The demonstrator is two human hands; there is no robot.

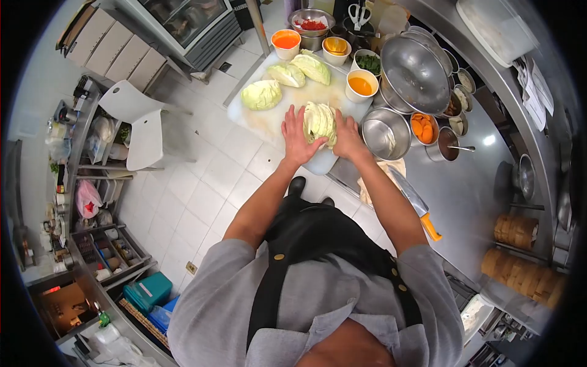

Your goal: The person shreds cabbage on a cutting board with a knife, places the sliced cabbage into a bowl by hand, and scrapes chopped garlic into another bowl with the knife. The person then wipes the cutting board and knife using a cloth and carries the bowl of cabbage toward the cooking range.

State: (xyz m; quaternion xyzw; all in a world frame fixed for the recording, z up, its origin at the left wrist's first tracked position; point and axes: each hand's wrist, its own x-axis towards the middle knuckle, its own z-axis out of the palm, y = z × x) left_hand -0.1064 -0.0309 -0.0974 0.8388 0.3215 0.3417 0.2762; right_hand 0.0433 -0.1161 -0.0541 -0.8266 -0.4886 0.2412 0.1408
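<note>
A cut piece of cabbage [320, 122] with its layered leaves showing lies on the white cutting board [244, 120]. My left hand [299, 136] presses against its left side, thumb across the near edge. On the opposite side my right hand [349, 137] cups the same piece, its fingers partly hidden. Beyond my hands, further cabbage wedges [261, 95] rest on the board. A large knife [411, 194] with an orange handle lies apart from my hands, on the counter beside a cloth [367, 191].
A steel bowl [386, 134] stands just right of my right hand, near cups of orange liquid [362, 84] and carrot slices [422, 127]. A larger steel bowl [416, 73] sits behind. To the left are a white chair [145, 137] and shelving. Tiled floor lies below.
</note>
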